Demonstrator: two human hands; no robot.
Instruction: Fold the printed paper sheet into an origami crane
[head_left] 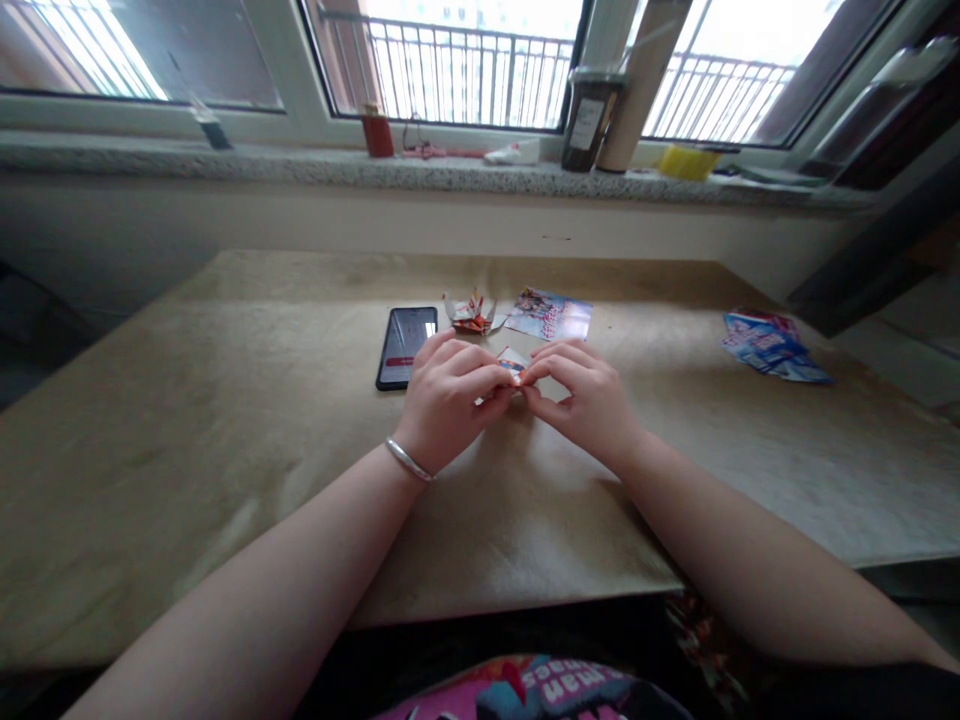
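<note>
Head view: left hand (454, 395) and right hand (581, 395) both pinch paper (513, 360) between them, neither nearer, in from edges of bench (225, 420); long axis unclear.

The small paper (513, 360) seems white and red, the table (225, 430) mottled tan.

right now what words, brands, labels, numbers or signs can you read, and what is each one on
"man": on the shirt, a tentative reading; its other letters are unclear.
Held paper: print too small to read.
Printed sheet: lettering too blurred to read.
Blue packets: lettering too blurred.
Phone screen: text too small.
Jar label: too blurred.
</note>
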